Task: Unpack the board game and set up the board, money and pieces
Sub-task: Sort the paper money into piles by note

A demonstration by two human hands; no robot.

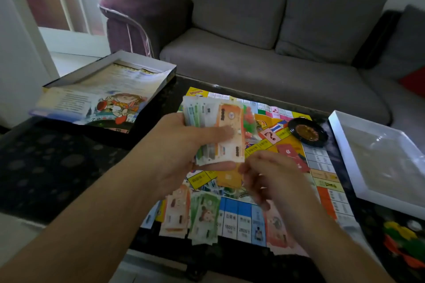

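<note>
I hold the fanned wad of paper money (pixel 215 131) above the middle of the board (pixel 322 167), my left hand (pixel 181 151) curled round it with the thumb pressed across the orange top note. My right hand (pixel 271 181), just near of the wad, looks loosely curled; whether it pinches a note I cannot tell, it is blurred. The fan looks loose, so I judge notes could slide out and muddle the sorted orange pile (pixel 176 212) and green pile (pixel 204 218) on the board's near edge. Far right sits the black spinner (pixel 308 132), beside the white tray (pixel 345 145).
</note>
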